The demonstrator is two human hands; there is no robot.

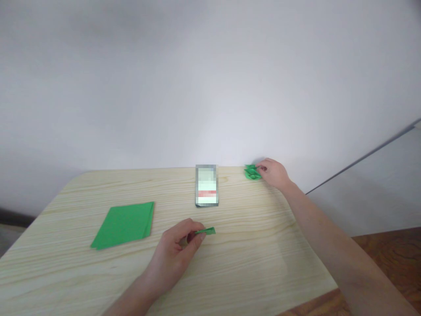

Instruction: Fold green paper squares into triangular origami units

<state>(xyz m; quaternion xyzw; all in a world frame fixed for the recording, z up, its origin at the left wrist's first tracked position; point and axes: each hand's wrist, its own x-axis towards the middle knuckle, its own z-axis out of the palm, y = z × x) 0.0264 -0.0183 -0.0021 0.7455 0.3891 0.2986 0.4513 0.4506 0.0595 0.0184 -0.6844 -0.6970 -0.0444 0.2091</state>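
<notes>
My left hand is closed in a pinch on a small folded piece of green paper, held over the front middle of the table. At the back right, my right hand reaches to a small pile of folded green paper pieces. Its thumb and fingers are pressed together at the pile's right side. Whether they grip one of the pieces is hidden by the fingers.
A stack of green paper sheets lies on the left of the light wooden table. Behind my left hand is a phone, its screen blurred. A white wall borders the table's back edge.
</notes>
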